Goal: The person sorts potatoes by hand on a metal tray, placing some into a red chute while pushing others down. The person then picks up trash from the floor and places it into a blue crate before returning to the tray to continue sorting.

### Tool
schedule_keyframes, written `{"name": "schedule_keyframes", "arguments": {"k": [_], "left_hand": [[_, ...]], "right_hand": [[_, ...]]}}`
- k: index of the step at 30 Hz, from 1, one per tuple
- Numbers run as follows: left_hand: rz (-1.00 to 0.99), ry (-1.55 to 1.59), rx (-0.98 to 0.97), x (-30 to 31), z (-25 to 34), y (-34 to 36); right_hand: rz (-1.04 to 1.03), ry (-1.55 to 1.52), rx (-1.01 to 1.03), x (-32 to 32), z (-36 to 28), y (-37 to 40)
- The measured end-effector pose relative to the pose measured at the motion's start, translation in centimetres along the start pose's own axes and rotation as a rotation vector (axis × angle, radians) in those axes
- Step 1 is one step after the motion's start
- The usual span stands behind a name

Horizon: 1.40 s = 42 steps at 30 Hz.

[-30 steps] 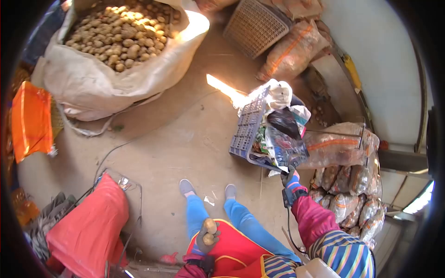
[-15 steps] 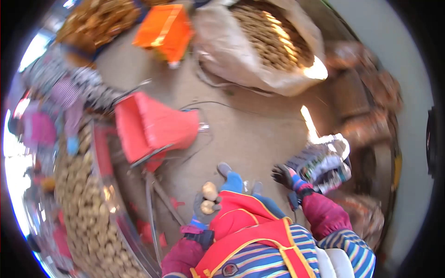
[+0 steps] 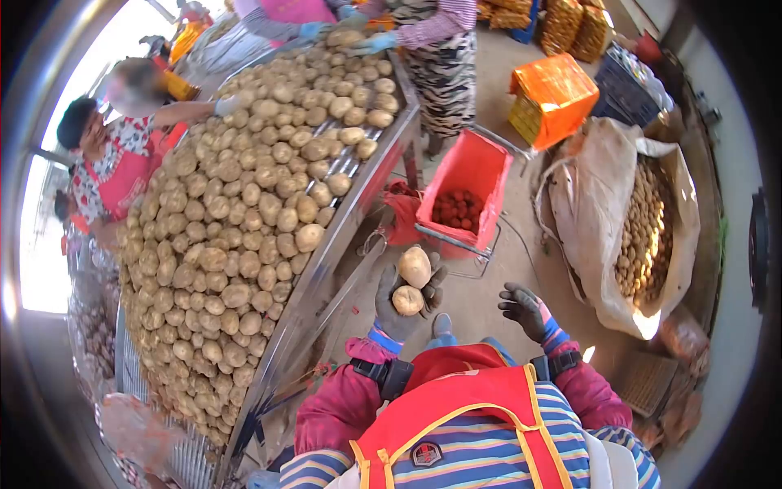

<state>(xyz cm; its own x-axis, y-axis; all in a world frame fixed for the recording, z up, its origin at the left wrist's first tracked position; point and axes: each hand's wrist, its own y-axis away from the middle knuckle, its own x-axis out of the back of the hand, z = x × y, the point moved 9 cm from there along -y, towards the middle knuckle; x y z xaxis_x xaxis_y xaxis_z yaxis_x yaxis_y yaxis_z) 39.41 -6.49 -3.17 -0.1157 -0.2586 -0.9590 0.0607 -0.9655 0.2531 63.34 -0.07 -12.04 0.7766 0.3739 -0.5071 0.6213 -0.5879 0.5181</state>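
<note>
Two pale brown potatoes, an upper potato (image 3: 415, 266) and a lower potato (image 3: 408, 301), lie together in my left hand (image 3: 394, 314). That hand wears a dark grey glove, its fingers curled round them beside the steel-edged sorting table. My right hand (image 3: 525, 311), also gloved, hangs over the floor with its fingers apart and nothing in it. A large heap of potatoes (image 3: 236, 236) covers the table to my left. Ahead of my hands stands a red-lined crate (image 3: 474, 171) with small dark reddish lumps in its bottom.
A big white sack (image 3: 590, 220) full of brownish produce stands at the right. Beyond the crate are an orange box (image 3: 554, 94) and a dark blue crate (image 3: 626, 88). Co-workers with gloved hands (image 3: 372, 42) work along the table's far and left sides. A metal rail (image 3: 326, 314) edges the table.
The view has swung left, bringing the potato table into the middle. The two potatoes are still in my left hand. My right hand has moved away from the printed bag at the right.
</note>
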Motion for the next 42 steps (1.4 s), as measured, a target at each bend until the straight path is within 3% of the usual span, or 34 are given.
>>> {"name": "schedule_keyframes", "arguments": {"k": [5, 7, 10, 11, 13, 17, 19, 21, 22, 24, 25, 26, 27, 28, 29, 31, 32, 33, 34, 38, 41, 42], "left_hand": [[-0.007, 0.059, -0.145, -0.5, 5.5, -0.4], [0.154, 0.193, -0.219, 0.7, 7.4, -0.4], [0.180, 0.365, -0.228, 1.1, 11.6, -2.3], [0.156, 0.347, -0.253, -1.2, 13.5, -3.2], [0.221, 0.067, -0.621, -4.8, 20.1, -3.6], [0.049, 0.062, -0.651, -11.4, 28.8, -5.1], [0.221, -0.075, -0.917, -12.3, 32.9, -3.0], [0.155, -0.219, -0.926, -11.2, 34.3, -1.7], [0.292, -0.581, -0.938, -10.0, 35.0, -1.1], [0.558, -1.309, -0.877, -7.6, 35.6, -0.2], [0.557, -1.306, -0.866, -6.0, 35.4, 0.5], [0.779, -1.994, -0.645, -4.6, 34.3, 0.5], [0.961, -2.662, -0.298, -2.7, 33.2, 0.5], [0.937, -2.657, -0.287, -1.1, 32.4, 1.0], [0.927, -2.702, -0.188, 0.6, 31.4, 1.2], [0.893, -2.735, -0.088, 1.9, 31.0, 0.2], [0.869, -2.708, -0.047, 1.2, 30.8, 0.0], [0.852, -2.679, -0.010, 0.9, 30.7, -0.3], [0.827, -2.682, -0.090, 0.7, 30.8, -0.6], [0.762, -2.588, -0.026, -0.4, 31.4, -1.8], [0.627, -2.523, 0.078, 0.2, 31.4, -2.6], [0.559, -2.575, -0.094, 0.5, 31.4, -3.0]], "right_hand": [[-0.155, 0.065, -0.139, -5.6, -0.8, -5.4], [-0.201, 0.084, -0.207, -6.0, 0.3, -7.6], [-0.405, -0.097, -0.396, -8.6, 0.1, -10.6], [-0.286, -0.011, -0.432, -8.2, -0.7, -12.0], [-0.331, 0.073, -0.358, -9.2, -2.5, -15.5], [-0.428, 0.124, -0.227, -13.4, -6.9, -20.2], [-0.444, 0.140, -0.218, -15.3, -8.4, -21.1], [-0.429, 0.143, -0.214, -16.2, -8.4, -22.1], [-0.427, 0.164, -0.217, -16.5, -8.1, -22.4], [-0.385, 0.198, -0.209, -17.1, -7.3, -23.4], [-0.375, 0.196, -0.214, -17.4, -6.8, -24.0], [-0.362, 0.288, -0.086, -17.7, -7.2, -25.1], [-0.344, 0.381, 0.040, -18.1, -7.6, -26.1], [-0.285, 0.541, 0.186, -18.5, -7.9, -27.4], [-0.264, 0.548, 0.181, -20.2, -8.9, -27.5], [-0.252, 1.180, 0.590, -26.7, -12.9, -26.6], [-0.242, 1.195, 0.577, -28.9, -13.3, -26.8], [-0.317, 1.406, 0.708, -32.5, -13.3, -26.5], [-0.402, 1.615, 0.842, -35.9, -12.6, -26.3], [-0.645, 1.926, 0.870, -41.4, -6.1, -29.0], [-0.616, 2.080, 0.798, -42.3, -6.0, -31.3], [-0.640, 2.132, 0.738, -41.7, -5.8, -32.9]]}}
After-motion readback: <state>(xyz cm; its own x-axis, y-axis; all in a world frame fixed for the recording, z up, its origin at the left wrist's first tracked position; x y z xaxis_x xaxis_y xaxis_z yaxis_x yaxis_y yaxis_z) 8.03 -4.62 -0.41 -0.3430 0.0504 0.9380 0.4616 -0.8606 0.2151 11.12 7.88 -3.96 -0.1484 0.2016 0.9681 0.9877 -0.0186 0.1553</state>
